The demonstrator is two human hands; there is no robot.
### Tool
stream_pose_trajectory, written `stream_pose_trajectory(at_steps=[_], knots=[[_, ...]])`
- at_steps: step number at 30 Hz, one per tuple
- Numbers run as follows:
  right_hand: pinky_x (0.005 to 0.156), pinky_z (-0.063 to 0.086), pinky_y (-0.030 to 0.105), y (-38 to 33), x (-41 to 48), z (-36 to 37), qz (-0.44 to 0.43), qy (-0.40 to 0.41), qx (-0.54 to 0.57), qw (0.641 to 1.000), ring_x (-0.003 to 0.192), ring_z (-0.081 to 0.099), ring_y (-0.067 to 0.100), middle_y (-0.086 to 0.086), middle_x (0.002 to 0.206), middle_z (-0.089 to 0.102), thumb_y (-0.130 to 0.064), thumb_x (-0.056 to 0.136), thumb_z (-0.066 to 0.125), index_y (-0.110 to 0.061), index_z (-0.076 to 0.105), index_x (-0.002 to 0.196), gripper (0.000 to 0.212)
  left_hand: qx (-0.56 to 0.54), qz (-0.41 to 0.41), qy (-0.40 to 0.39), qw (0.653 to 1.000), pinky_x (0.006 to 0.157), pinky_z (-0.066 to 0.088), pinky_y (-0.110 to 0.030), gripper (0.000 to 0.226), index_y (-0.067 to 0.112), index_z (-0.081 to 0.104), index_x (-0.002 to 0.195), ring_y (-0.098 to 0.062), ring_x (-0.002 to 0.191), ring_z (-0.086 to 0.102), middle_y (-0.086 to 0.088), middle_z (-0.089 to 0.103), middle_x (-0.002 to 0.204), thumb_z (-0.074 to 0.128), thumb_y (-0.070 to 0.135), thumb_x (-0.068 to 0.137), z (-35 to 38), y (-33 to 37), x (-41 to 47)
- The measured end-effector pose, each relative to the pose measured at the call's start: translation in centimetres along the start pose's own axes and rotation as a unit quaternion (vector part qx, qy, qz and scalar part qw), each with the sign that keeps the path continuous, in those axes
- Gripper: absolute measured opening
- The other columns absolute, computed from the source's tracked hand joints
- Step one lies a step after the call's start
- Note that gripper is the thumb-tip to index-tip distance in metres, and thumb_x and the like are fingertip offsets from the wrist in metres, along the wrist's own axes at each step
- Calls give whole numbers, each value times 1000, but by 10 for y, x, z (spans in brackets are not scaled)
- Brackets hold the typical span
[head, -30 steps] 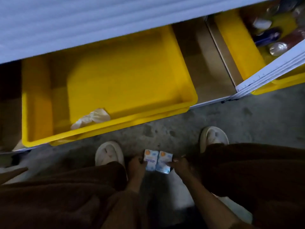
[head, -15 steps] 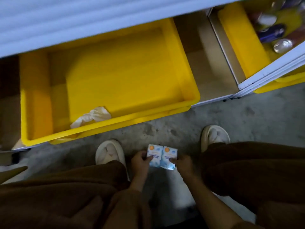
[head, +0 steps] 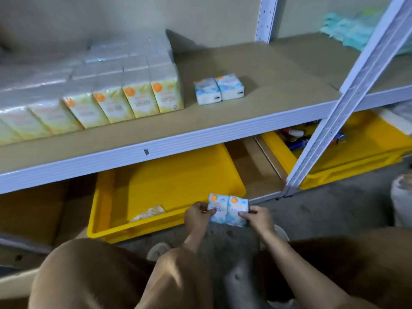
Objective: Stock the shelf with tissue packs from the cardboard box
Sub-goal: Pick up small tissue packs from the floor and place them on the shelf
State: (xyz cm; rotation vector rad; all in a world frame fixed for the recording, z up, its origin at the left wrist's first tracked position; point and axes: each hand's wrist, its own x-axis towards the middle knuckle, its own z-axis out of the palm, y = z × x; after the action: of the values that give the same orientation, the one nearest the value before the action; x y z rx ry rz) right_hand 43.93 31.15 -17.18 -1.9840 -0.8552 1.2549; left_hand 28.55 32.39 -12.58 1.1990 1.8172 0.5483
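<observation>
The left hand [head: 199,214] and right hand [head: 258,217] pinch 2 blue tissue packs [head: 227,210] side by side, low, near the yellow bin [head: 156,228]. Best lift both level and set them on the shelf [head: 256,108] beside the 2 blue packs there [head: 218,89], faces forward.

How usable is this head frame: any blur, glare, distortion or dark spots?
Head view: the shelf is evenly lit, while the floor and lap below are dim; the yellow packs at far left wash out with wrapper glare; the upright leans from wide-angle distortion; the blue packs between left hand and right hand are slightly soft, print barely legible.
</observation>
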Motion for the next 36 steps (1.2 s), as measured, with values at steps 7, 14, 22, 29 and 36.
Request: stream_pose_trajectory(at_steps=[7,14,22,29,36], knots=[[87,52,56,-88,-49,-51,-104,47,4,993,98,66,39,25,110,68,-10,77,73,9,64,108,37,-27,99,61,993,74,49,-26,36,1,65,114,-24,103,66,-13,69,116,68,20,83,-38,76,-48],[89,52,55,-153,-83,-93,-193,70,-3,979,98,67,36,21,106,70,-12,82,69,5,67,104,28,-33,190,113,975,70,46,-23,33,3,68,109,-21,101,67,-10,72,111,68,23,83,-67,138,-75],[61,43,29,-232,-78,-110,-239,39,12,970,81,61,24,18,93,69,-10,85,65,7,68,104,26,-28,216,129,968,44,26,-22,27,6,59,62,-21,60,47,-9,55,64,69,22,82,-107,201,-64],[65,41,36,-268,-34,-106,-198,32,-60,978,80,63,31,21,80,63,-6,77,72,-10,45,48,40,10,169,113,979,40,22,-21,48,11,41,45,-12,40,34,-1,39,44,70,23,81,-118,217,-28],[63,41,38,-272,-15,-95,-225,39,-153,962,62,50,24,16,64,54,-10,78,72,3,58,59,28,77,164,83,980,58,45,-33,34,3,57,60,-23,55,54,-16,55,60,65,23,87,-116,216,-11]])
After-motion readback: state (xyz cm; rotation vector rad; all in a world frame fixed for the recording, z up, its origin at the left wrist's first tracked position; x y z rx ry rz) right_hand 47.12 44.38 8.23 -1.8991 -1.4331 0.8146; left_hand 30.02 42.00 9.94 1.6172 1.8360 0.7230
